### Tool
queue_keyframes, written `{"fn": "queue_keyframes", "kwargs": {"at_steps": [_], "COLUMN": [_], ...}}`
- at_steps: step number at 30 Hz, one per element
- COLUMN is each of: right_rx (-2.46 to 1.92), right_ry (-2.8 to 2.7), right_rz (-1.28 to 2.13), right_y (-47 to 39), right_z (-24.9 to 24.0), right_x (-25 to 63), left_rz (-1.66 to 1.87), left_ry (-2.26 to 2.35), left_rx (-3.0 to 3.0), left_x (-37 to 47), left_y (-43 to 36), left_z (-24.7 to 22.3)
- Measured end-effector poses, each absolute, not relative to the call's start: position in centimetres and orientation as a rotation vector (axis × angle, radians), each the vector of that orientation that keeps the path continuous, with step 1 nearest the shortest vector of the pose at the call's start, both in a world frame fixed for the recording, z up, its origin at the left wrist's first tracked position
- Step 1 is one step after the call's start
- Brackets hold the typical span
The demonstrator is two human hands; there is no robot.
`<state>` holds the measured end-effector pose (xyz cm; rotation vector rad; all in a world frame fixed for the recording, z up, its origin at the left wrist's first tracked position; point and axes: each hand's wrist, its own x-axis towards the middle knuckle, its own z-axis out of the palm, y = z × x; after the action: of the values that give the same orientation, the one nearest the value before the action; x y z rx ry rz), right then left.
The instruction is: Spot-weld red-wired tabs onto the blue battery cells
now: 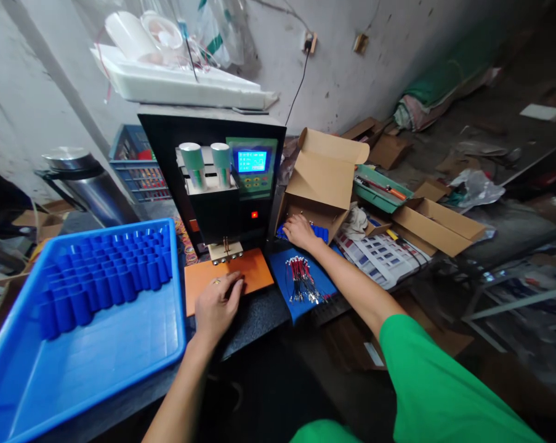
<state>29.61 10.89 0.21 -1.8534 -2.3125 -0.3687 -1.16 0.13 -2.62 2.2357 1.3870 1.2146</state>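
My left hand [217, 306] rests on the orange board [254, 274], below the copper welding pins [226, 245] of a black spot-welding machine [217, 215]. Its fingers are loosely bent, the thumb stands apart from the index finger, and nothing shows between them. My right hand [300, 232] reaches into an open cardboard box [321, 178], over blue cylinders [321, 233] lying there. Its fingertips are hidden among them, so a grip cannot be made out. Close to that wrist, a bundle of red and black wire leads [302, 280] with white connectors lies on a blue sheet [282, 271].
At left stands a blue tray [102, 357] with rows of upright blue cylinders [106, 277]. Behind it are a steel flask [88, 184] and a blue crate [134, 163]. A white foam tray [180, 86] tops the machine. Rightward lie a green tool tray [382, 191] and cardboard boxes [437, 224].
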Motion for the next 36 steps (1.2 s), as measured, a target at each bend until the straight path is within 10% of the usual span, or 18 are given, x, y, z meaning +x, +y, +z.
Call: {"fn": "queue_keyframes", "kwargs": {"at_steps": [36], "right_rx": [-1.640], "right_ry": [-2.123], "right_rz": [-0.343], "right_y": [7.1], "right_z": [-0.9], "right_x": [30.0], "left_rz": [1.183], "left_ry": [1.455], "left_rx": [2.139], "left_x": [-0.9], "left_y": [0.6], "left_z": [-1.9]}}
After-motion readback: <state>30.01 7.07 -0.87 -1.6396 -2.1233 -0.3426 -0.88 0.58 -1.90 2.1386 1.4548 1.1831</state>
